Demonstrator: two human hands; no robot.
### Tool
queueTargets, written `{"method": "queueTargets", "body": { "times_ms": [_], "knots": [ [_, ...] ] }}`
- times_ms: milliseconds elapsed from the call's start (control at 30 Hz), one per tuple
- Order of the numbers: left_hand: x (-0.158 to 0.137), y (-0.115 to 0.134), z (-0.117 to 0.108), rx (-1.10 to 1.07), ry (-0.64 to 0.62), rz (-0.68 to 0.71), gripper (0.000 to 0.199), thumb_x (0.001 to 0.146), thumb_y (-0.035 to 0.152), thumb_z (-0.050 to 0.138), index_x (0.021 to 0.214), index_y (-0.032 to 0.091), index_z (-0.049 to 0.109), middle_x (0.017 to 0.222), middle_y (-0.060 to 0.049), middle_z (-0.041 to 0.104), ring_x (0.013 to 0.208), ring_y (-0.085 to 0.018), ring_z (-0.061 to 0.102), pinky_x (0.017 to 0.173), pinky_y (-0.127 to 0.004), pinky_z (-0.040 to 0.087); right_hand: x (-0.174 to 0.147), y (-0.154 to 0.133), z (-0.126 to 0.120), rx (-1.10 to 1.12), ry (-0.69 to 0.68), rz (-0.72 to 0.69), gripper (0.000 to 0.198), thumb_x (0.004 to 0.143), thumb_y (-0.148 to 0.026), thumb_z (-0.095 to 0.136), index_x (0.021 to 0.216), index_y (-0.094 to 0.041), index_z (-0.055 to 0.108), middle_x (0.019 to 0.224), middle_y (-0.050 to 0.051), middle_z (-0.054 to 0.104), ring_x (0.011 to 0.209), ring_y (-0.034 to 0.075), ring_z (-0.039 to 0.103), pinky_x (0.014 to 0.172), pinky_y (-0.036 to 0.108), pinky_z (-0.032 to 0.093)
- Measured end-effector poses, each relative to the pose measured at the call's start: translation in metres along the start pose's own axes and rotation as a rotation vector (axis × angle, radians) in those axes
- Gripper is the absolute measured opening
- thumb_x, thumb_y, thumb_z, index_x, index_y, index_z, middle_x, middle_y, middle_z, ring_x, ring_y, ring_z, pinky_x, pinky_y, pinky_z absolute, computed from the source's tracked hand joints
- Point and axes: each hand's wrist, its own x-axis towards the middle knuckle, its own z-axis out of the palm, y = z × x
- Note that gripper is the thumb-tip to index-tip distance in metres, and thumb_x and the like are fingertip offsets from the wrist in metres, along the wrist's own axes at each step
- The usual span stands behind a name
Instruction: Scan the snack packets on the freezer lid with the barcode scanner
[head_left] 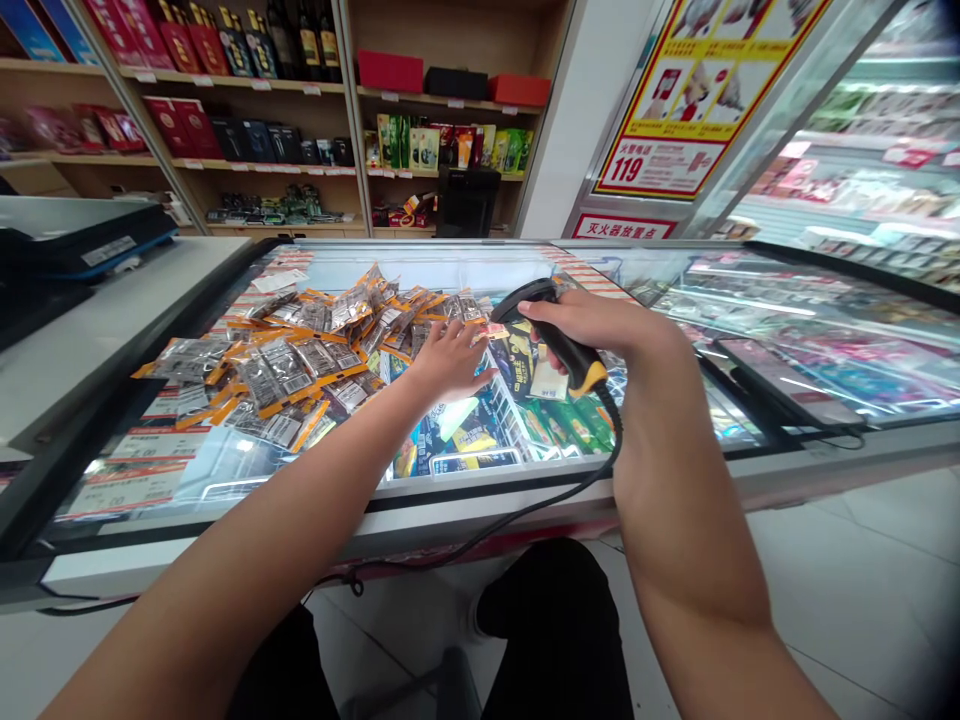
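My right hand (pixel 581 320) is wrapped round the handle of a black and yellow barcode scanner (pixel 574 362), its head tipped toward the left. From the handle a black cable (pixel 525 508) hangs over the freezer's front edge. My left hand (pixel 452 362) is open, palm down with fingers spread, over the glass at the right end of a loose pile of snack packets (pixel 277 370). These are small, clear-fronted packets with orange edges and barcode labels. Whether my left fingertips touch a packet I cannot tell.
The pile lies on the glass top of a chest freezer (pixel 480 490), with colourful packs inside. A smartphone (pixel 787 380) lies on the right side. At left stands a counter with a dark device (pixel 82 245). Stocked shelves (pixel 300 165) line the back.
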Motion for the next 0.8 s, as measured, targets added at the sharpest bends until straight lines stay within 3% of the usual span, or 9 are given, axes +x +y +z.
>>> {"method": "queueTargets", "body": {
  "times_ms": [133,233,400,533,800],
  "knots": [
    [-0.001,0.001,0.0,0.012,0.026,0.014,0.069,0.109,0.058,0.031,0.162,0.017,0.047,0.173,-0.015,0.038,0.154,-0.041,0.038,0.126,-0.06,0.029,-0.012,0.02,0.019,0.243,0.118,0.052,0.047,0.099,-0.064,0.062,0.082,-0.021,0.065,0.068,0.011,0.072,0.058,0.027,0.07,0.052,0.038,0.057],
    [-0.001,0.001,0.001,0.004,0.046,0.006,0.067,0.109,0.059,0.032,0.159,0.019,0.051,0.172,-0.013,0.041,0.152,-0.04,0.041,0.126,-0.059,0.03,-0.03,0.033,0.042,0.541,0.218,0.055,0.033,0.102,-0.051,0.063,0.086,-0.021,0.063,0.073,0.008,0.073,0.056,0.023,0.069,0.05,0.033,0.056],
    [-0.001,0.0,0.003,-0.031,0.065,0.017,0.067,0.108,0.058,0.033,0.156,0.016,0.056,0.171,-0.015,0.043,0.151,-0.041,0.042,0.124,-0.06,0.031,-0.056,0.033,0.075,0.878,0.178,0.088,0.017,0.092,-0.028,0.072,0.085,-0.02,0.059,0.065,-0.003,0.057,0.046,0.012,0.055,0.042,0.024,0.045],
    [-0.002,-0.001,0.005,-0.05,0.086,0.027,0.066,0.108,0.057,0.033,0.152,0.015,0.059,0.169,-0.015,0.046,0.152,-0.041,0.041,0.125,-0.06,0.03,-0.065,0.022,0.085,0.927,0.175,0.14,0.017,0.089,-0.026,0.071,0.083,-0.02,0.057,0.069,-0.004,0.057,0.046,0.01,0.051,0.039,0.023,0.042],
    [-0.001,-0.003,0.009,-0.07,0.085,0.033,0.063,0.109,0.054,0.032,0.149,0.017,0.063,0.167,-0.014,0.05,0.152,-0.04,0.042,0.125,-0.06,0.028,-0.065,0.024,0.091,0.823,0.221,0.073,0.016,0.09,-0.029,0.066,0.081,-0.022,0.055,0.053,-0.006,0.048,0.038,0.009,0.04,0.036,0.021,0.035]
  ]
}}
